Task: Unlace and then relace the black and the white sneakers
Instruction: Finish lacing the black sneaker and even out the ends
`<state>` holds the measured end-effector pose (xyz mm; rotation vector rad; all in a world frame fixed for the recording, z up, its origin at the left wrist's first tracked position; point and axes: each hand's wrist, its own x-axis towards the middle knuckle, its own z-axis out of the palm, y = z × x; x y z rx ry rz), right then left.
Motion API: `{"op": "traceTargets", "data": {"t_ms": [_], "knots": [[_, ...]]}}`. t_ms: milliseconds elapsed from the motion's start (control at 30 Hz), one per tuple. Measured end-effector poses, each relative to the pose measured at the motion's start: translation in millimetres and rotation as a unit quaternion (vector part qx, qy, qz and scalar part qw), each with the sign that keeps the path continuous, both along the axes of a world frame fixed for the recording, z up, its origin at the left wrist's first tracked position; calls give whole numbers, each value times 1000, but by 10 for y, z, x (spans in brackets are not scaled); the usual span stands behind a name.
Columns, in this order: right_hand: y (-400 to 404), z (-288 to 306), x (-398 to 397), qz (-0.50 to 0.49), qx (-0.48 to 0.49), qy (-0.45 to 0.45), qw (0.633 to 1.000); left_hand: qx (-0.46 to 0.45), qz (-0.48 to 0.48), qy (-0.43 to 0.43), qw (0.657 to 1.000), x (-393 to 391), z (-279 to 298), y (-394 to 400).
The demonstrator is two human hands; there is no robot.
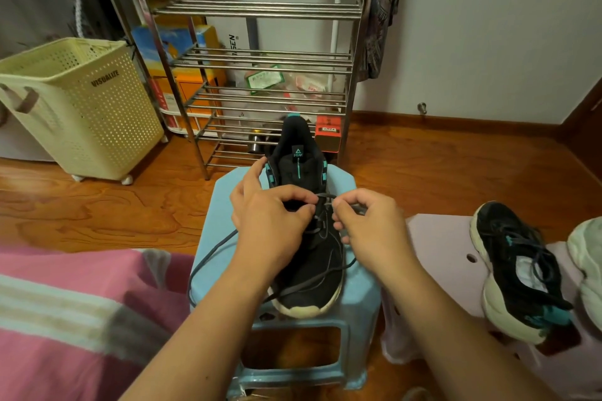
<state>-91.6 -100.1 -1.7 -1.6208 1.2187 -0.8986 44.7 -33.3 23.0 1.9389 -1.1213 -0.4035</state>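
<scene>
Steel shoe rack against the wall, cream laundry basket to its left. Blue stool in front, pink stool just to its right. Black sneaker on the blue stool, toe toward the person; second black sneaker on the pink stool, a white sneaker at the frame edge. Left hand and right hand, fingers curled, each pinch the dark lace over the eyelets; loose lace trails off the stool's left side.

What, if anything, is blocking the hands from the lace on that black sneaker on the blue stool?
Nothing visible. The left hand and right hand already pinch the dark lace over the black sneaker on the blue stool.
</scene>
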Motion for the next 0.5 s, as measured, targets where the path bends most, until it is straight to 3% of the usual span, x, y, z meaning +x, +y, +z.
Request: {"op": "traceTargets", "data": {"t_ms": [167, 333, 500], "knots": [[48, -26, 52, -6, 30, -58, 998, 5, 10, 13, 1000, -40, 4, 9], [80, -60, 118, -49, 33, -51, 997, -5, 24, -49, 998, -50, -62, 6], [144, -75, 146, -76, -53, 16, 996, 18, 24, -129, 991, -36, -103, 10]]}}
